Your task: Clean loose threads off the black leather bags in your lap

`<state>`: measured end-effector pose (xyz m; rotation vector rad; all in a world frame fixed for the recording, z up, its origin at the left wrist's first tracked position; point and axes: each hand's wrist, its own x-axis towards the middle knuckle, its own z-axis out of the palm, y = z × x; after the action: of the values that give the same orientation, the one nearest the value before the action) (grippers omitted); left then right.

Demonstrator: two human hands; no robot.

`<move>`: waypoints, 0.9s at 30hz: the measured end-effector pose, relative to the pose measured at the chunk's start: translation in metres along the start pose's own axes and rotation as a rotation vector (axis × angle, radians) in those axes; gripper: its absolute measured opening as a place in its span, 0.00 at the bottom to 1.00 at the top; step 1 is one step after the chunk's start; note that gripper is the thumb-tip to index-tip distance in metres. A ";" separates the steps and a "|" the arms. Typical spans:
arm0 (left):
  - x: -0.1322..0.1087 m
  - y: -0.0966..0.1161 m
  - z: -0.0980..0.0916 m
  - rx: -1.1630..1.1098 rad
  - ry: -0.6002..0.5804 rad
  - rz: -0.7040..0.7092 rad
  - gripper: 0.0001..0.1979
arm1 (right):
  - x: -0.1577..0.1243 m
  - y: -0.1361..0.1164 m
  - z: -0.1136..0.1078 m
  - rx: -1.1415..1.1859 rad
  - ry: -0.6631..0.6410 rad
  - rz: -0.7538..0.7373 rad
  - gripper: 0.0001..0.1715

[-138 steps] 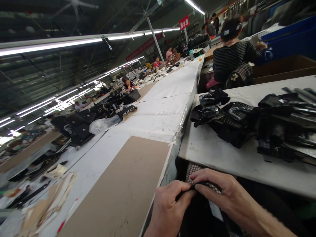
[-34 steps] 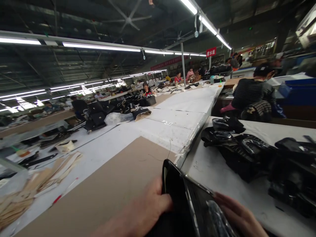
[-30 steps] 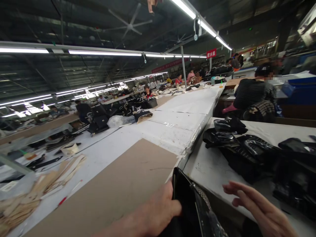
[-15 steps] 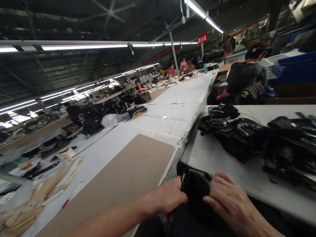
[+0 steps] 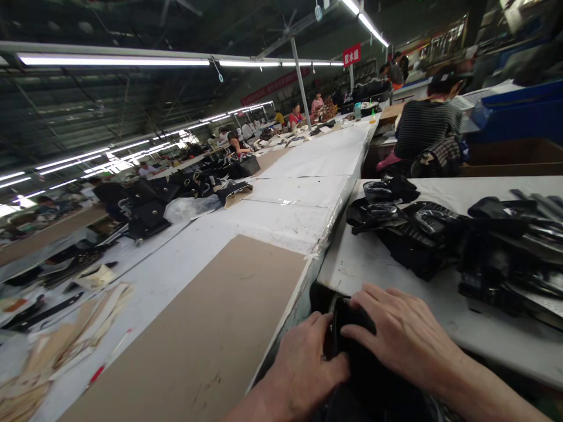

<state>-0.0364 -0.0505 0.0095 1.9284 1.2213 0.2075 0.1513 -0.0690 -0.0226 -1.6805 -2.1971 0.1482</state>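
Observation:
A black glossy bag piece [image 5: 352,351] sits low in front of me, in the gap between two tables. My left hand [image 5: 305,366] grips its left edge, fingers curled around it. My right hand [image 5: 402,334] lies on top of it, fingers bent and pressing down over its upper edge. Most of the piece is hidden under both hands.
A brown cardboard sheet [image 5: 197,340] covers the long white table [image 5: 303,187] at left. A heap of black glossy pieces [image 5: 461,240] lies on the right table [image 5: 382,269]. A seated person in a striped top [image 5: 428,126] works ahead. Black bags [image 5: 149,205] and paper scraps [image 5: 65,346] lie left.
The black piece was held up and open a second ago; it has come down into the gap. My right hand, which had been off it, is now pressed over its top.

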 end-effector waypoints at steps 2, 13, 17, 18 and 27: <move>-0.002 -0.001 -0.003 0.004 -0.003 -0.016 0.12 | 0.003 -0.001 0.004 -0.019 0.028 -0.064 0.02; -0.006 -0.019 -0.006 -0.096 -0.110 0.008 0.09 | 0.014 -0.008 -0.007 0.289 0.017 -0.172 0.05; -0.007 -0.021 -0.006 -0.142 -0.110 -0.004 0.13 | 0.013 -0.011 -0.005 0.297 -0.018 -0.104 0.13; -0.008 -0.021 -0.007 -0.150 -0.107 -0.004 0.13 | 0.012 -0.010 -0.003 0.288 -0.029 -0.090 0.14; -0.009 -0.013 -0.006 -0.137 -0.106 0.032 0.15 | 0.001 0.004 0.003 0.372 -0.110 -0.171 0.24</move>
<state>-0.0534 -0.0518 0.0067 1.8175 1.0795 0.1981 0.1538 -0.0660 -0.0265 -1.3043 -2.2111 0.5765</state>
